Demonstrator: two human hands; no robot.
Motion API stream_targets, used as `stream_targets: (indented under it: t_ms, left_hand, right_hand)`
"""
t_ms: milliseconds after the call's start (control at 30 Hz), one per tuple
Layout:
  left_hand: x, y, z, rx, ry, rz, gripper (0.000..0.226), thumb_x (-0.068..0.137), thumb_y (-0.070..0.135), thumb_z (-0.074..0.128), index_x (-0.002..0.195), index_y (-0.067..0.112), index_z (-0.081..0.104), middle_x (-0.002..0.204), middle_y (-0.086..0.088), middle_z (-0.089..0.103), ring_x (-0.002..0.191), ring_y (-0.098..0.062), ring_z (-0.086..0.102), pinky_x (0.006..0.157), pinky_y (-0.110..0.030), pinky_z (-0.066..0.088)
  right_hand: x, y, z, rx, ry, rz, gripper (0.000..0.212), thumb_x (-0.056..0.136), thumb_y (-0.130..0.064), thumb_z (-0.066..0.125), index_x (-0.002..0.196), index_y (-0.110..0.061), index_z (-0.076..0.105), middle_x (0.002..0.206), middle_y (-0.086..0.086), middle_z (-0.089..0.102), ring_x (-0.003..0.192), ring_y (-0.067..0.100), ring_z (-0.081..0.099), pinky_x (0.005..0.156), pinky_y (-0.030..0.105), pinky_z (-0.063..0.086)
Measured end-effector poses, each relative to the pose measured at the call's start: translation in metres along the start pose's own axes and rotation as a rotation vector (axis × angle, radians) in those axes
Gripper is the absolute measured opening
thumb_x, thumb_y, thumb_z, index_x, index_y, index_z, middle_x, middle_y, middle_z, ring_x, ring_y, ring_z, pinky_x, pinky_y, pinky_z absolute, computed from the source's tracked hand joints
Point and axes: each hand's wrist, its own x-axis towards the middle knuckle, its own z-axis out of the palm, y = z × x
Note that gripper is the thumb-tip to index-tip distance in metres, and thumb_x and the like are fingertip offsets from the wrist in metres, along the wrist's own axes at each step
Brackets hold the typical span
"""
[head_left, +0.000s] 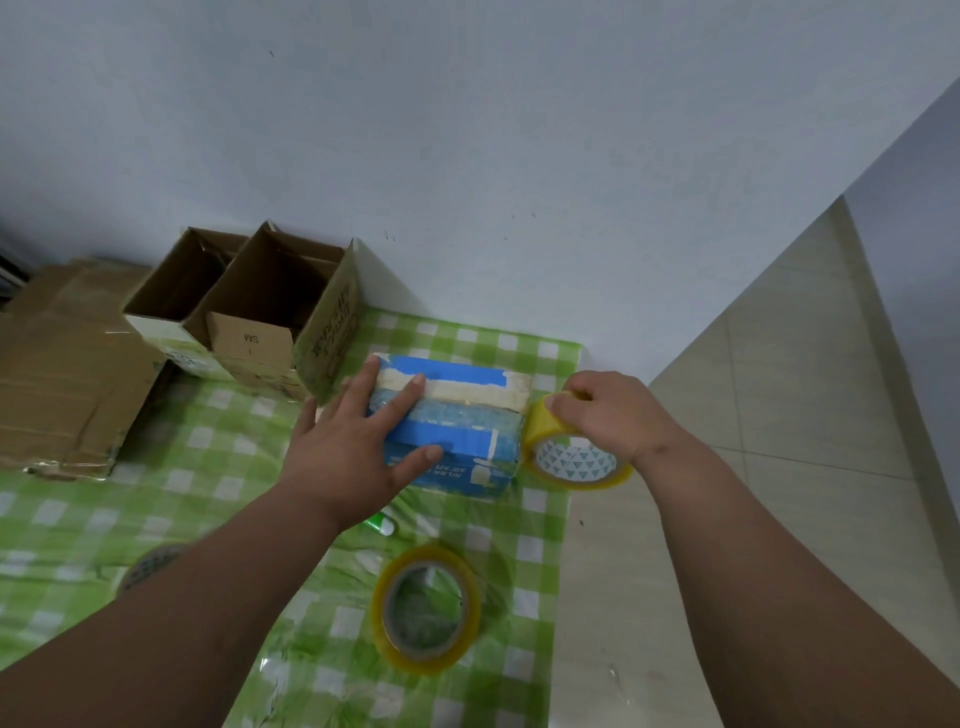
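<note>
Parcel (457, 426) sits near desk (208, 457) right edge. We press left hand (353, 447) flat on top, fingers straight, so it won't slide. Right hand (608, 410) grips tape roll (571, 460) against parcel's right end, likely to draw strip across.

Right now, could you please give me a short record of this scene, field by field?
surface: green checked tablecloth
left hand: fingers straight, pressing on the blue box
right hand: grips a yellow tape roll at the box's right end
spare roll: lies flat on the cloth, nearer the person
behind: open cardboard boxes, by the wall
</note>
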Motion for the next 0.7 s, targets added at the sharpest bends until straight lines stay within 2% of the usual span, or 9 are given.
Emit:
stream_targets:
  t_ms: [100,167,233,300,367,433,533,600,700]
  left_hand:
    - [0.007,0.006,-0.003,0.069,-0.024,-0.057,0.09,0.063,0.097,-0.005,0.145,0.061,-0.007,0.164,0.008,-0.012,0.151,-0.023,-0.008,0.116,-0.061,-0.003]
    - [0.01,0.011,-0.007,0.101,-0.023,-0.073,0.095,0.062,0.097,-0.005,0.148,0.057,-0.002,0.164,0.007,-0.01,0.15,-0.02,-0.013,0.116,-0.06,-0.002]
    - [0.015,0.016,-0.013,0.108,-0.023,-0.064,0.101,0.061,0.095,-0.002,0.151,0.05,0.007,0.165,0.005,-0.005,0.15,-0.019,-0.007,0.118,-0.056,0.005]
    - [0.022,0.019,-0.018,0.149,-0.025,-0.018,0.097,0.066,0.091,0.003,0.153,0.046,0.01,0.165,0.005,0.003,0.148,-0.022,0.002,0.119,-0.052,0.01]
    - [0.032,0.02,-0.022,0.208,-0.004,0.034,0.083,0.078,0.083,0.014,0.152,0.047,0.012,0.164,0.007,0.012,0.145,-0.022,0.01,0.113,-0.048,0.013]
    - [0.039,0.021,-0.024,0.214,0.045,0.063,0.065,0.09,0.07,0.026,0.151,0.046,0.022,0.161,0.009,0.022,0.14,-0.022,0.018,0.106,-0.047,0.017]
    - [0.044,0.027,-0.022,0.161,0.109,0.05,0.055,0.095,0.056,0.025,0.148,0.043,0.034,0.158,0.009,0.03,0.137,-0.023,0.022,0.103,-0.046,0.02]
    - [0.042,0.035,-0.019,0.125,0.085,0.004,0.072,0.088,0.068,0.016,0.151,0.037,0.031,0.161,0.007,0.023,0.14,-0.024,0.017,0.108,-0.047,0.019]
    - [0.034,0.043,-0.011,0.121,0.014,-0.02,0.113,0.066,0.094,0.004,0.156,0.026,0.015,0.165,0.002,0.005,0.147,-0.029,0.002,0.117,-0.051,0.01]
  right_hand:
    - [0.001,-0.002,0.001,0.026,0.002,0.01,0.032,0.09,-0.039,0.056,0.066,-0.017,0.052,0.069,0.0,0.053,0.068,0.018,0.052,0.063,0.035,0.041]
    - [-0.001,-0.001,0.002,0.081,0.012,0.025,0.03,0.09,-0.037,0.057,0.069,-0.016,0.056,0.071,0.0,0.055,0.071,0.02,0.054,0.065,0.036,0.044]
    - [-0.005,0.001,0.006,0.19,0.025,0.044,0.026,0.091,-0.035,0.06,0.072,-0.016,0.061,0.073,0.001,0.059,0.074,0.023,0.058,0.068,0.037,0.046]
    - [-0.01,0.001,0.012,0.322,0.038,0.075,0.024,0.089,-0.033,0.065,0.071,-0.017,0.063,0.074,0.003,0.06,0.076,0.025,0.061,0.07,0.038,0.047]
    - [-0.016,-0.001,0.017,0.463,0.076,0.115,0.021,0.079,-0.035,0.068,0.066,-0.02,0.062,0.07,0.001,0.059,0.072,0.024,0.058,0.065,0.036,0.044]
    - [-0.021,-0.004,0.022,0.615,0.123,0.167,0.014,0.064,-0.034,0.061,0.06,-0.021,0.062,0.063,-0.006,0.056,0.067,0.019,0.053,0.061,0.031,0.039]
    - [-0.028,-0.008,0.031,0.748,0.117,0.21,0.01,0.057,-0.03,0.056,0.056,-0.027,0.065,0.056,-0.012,0.054,0.063,0.014,0.051,0.06,0.029,0.038]
    - [-0.034,-0.008,0.037,0.814,0.083,0.226,0.012,0.057,-0.028,0.057,0.063,-0.024,0.066,0.06,-0.01,0.058,0.066,0.015,0.053,0.061,0.029,0.04]
    - [-0.04,-0.003,0.043,0.879,-0.001,0.202,0.021,0.06,-0.025,0.062,0.079,-0.016,0.067,0.076,0.003,0.063,0.076,0.022,0.057,0.067,0.032,0.042]
